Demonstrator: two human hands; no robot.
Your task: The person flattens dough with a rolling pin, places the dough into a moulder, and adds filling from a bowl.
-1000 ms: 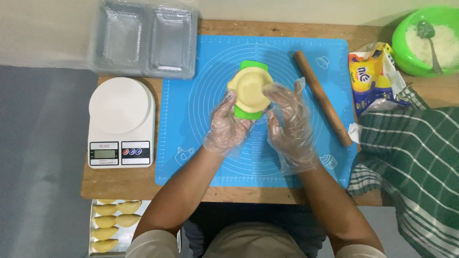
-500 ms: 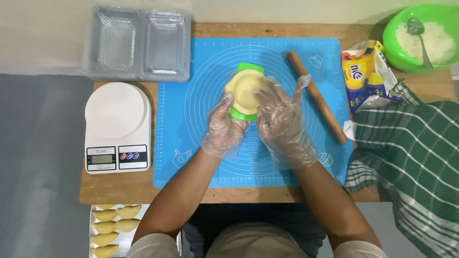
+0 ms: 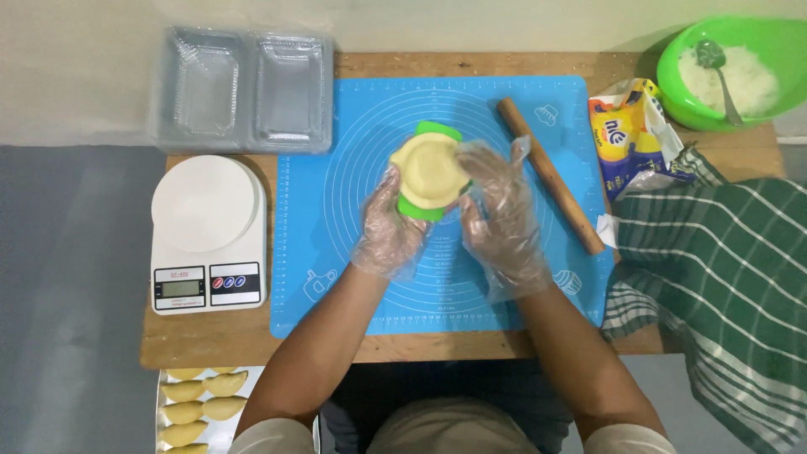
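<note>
1. Head view, nearest the person: below and left of the left forearm, a metal tray (image 3: pixel 172 420) holds pale half-moon pastries (image 3: pixel 202 395) in rows, partly cut off by the lower edge.
2. The left hand (image 3: pixel 388 231), in a thin clear plastic glove, cups a green pastry mould (image 3: pixel 424 204) from below and to the left, its fingers curled round the mould's edge.
3. The right hand (image 3: pixel 500 219), gloved the same way, closes on the mould's right side, fingertips touching the round sheet of pale dough (image 3: pixel 429 171) that lies across the mould.
4. Mould and dough sit between the two hands, held just above the centre rings of a blue silicone baking mat (image 3: pixel 336 269).
5. Just right of the right hand, a wooden rolling pin (image 3: pixel 551 176) lies slanted on the mat.
6. Well left of the left hand stands a white kitchen scale (image 3: pixel 208 234) on the wooden table (image 3: pixel 210 340).
7. Right of the right forearm, a green-and-white striped cloth (image 3: pixel 714 261) drapes over the table edge.
8. Beyond the cloth lies a yellow and blue packet (image 3: pixel 626 134).
9. Farthest from the hands: a clear plastic two-part container (image 3: pixel 244 88) up left, and a green bowl (image 3: pixel 773 42) with white filling and a spoon (image 3: pixel 719 71) up right.
</note>
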